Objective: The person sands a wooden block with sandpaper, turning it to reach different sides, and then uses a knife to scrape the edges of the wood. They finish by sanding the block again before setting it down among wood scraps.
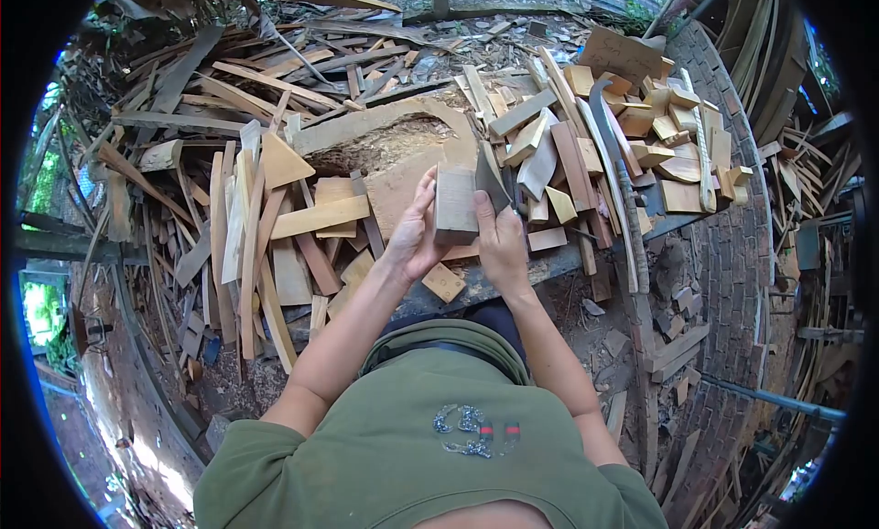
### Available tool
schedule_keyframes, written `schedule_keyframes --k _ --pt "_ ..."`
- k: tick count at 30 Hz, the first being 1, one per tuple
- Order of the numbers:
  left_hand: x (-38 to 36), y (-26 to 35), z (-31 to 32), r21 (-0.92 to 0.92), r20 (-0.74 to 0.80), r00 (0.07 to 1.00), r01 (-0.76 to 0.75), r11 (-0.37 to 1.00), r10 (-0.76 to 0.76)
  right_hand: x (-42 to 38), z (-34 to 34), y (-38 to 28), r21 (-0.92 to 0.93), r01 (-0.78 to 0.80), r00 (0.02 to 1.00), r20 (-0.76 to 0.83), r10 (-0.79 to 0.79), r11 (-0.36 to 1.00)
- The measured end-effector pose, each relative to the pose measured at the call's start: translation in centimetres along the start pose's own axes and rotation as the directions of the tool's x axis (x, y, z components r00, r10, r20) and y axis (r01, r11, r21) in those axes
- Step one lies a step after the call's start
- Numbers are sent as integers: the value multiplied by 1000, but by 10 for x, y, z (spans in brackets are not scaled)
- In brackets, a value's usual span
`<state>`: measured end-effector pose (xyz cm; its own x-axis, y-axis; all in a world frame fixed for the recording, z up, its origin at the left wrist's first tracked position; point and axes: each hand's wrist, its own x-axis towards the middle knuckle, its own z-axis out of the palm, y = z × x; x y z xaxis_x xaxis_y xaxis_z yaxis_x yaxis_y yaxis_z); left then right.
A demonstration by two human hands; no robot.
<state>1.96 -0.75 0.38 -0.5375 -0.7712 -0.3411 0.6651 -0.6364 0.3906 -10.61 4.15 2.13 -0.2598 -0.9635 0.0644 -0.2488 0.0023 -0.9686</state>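
My left hand (414, 229) is closed around the left side of a squared wooden block (456, 202), its long face turned up towards me. My right hand (503, 242) is closed at the block's right side, thumb pointing up. Between that thumb and fingers is a dark, thin, flat piece (492, 178), which looks like sandpaper; its kind is not certain. It stands against or close beside the block; contact cannot be made out. Below the hands, a small pale wood block (443, 283) lies at the bench's near edge (549, 271).
Wood offcuts (316, 218) crowd the left, and more blocks (645, 121) are heaped at the right. A long tool with a curved dark blade (604, 117) lies among them. Behind my hands is a hollowed slab (394, 126). A brick edge (732, 190) runs along the right.
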Motion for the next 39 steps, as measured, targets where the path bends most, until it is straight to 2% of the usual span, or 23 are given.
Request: schedule_keyframes --k 2,4,5,6,7,10,12,13,14,16,17,20,21,22,24,26,28,30,34,35,36,38,39 --pt "3 9 -5 -78 -50 994 89 993 -93 0 -5 6 -3 17 1000 -15 -17 1000" --pt "9 9 -15 -162 -90 979 169 972 -185 2 -12 1 -95 -245 963 93 253 965" --pt "14 5 -25 -231 34 979 206 951 -203 1 -8 -3 -95 -235 964 101 245 967" --pt "18 6 -29 -289 161 966 244 926 -205 -2 -1 -8 -43 0 1000 12 0 999" --pt "20 8 -26 -303 96 969 246 921 -228 -4 3 -15 -11 244 966 -89 -244 970" --pt "28 7 -22 -125 -77 985 142 982 -153 -19 -1 -35 -479 423 899 115 -423 769" --pt "23 4 -20 -69 44 982 187 980 -185 -28 4 -35 -582 469 883 315 -348 664" --pt "23 5 -25 -89 209 941 289 953 -266 -28 9 -31 -577 484 875 315 -368 658" --pt "25 0 -25 -88 209 942 285 954 -262 -21 7 -29 -575 488 873 317 -371 657" --pt "20 -13 -3 223 -84 993 96 970 -79 8 -1 -24 -511 328 944 145 -297 795" --pt "13 -13 4 314 -98 994 70 947 -41 20 -3 -16 -462 292 955 98 -279 837" --pt "20 -9 -2 263 -82 996 50 963 -29 1 7 -14 -330 350 937 122 -328 877" --pt "10 5 -1 121 -90 982 177 977 -167 -16 11 -24 -448 355 933 225 -281 820" --pt "15 16 -18 -40 366 904 254 966 -222 -25 12 -31 -500 390 916 292 -274 774" --pt "12 4 -11 151 -78 996 63 986 -52 -12 11 -18 -347 329 937 233 -259 878" --pt "9 0 5 91 -67 986 159 983 -154 13 9 0 -270 241 970 77 -229 932" --pt "4 1 20 72 -25 983 182 981 -181 19 -4 -6 -220 192 981 61 -183 956" --pt "-6 2 34 222 -48 999 33 974 -23 15 -12 -4 24 51 996 74 -52 998" --pt "5 14 11 363 -55 994 110 925 -97 -2 -15 -17 69 6 996 86 -12 998" --pt "5 11 8 335 -94 992 108 936 -81 -5 -12 -29 33 147 986 72 -149 989" --pt "7 9 6 335 -93 992 116 935 -89 -6 -9 -26 30 142 987 65 -144 989" --pt "14 4 -4 137 -83 992 105 985 -94 -8 -4 -16 -252 346 933 191 -304 904" --pt "17 3 -11 27 -48 991 130 991 -129 -8 -3 -15 -210 329 938 183 -294 921"
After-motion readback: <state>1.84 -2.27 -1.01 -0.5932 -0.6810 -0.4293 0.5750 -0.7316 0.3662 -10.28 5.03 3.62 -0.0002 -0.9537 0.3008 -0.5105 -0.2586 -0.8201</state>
